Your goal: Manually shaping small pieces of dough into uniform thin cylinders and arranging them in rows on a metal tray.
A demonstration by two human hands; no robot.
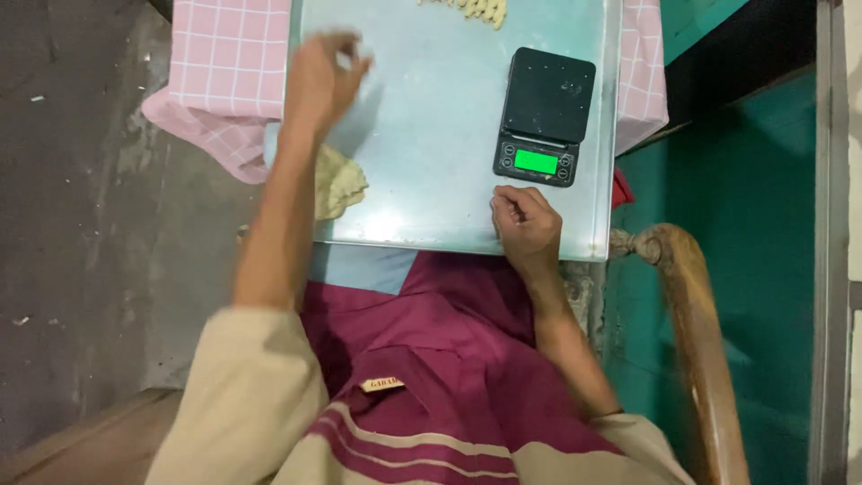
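Observation:
My left hand reaches over the left side of a metal tray, fingers bunched; motion blur hides whether they pinch anything. Under my left forearm, at the tray's left edge, lies a lump of pale dough. My right hand rests curled at the tray's near edge, just below a black digital scale with a lit green display. Its fingers are closed with nothing seen in them. A row of small shaped dough pieces sits at the tray's far edge.
The tray lies on a pink checked cloth over a table. A curved wooden chair arm stands at the right beside a teal wall. A dark floor is at the left.

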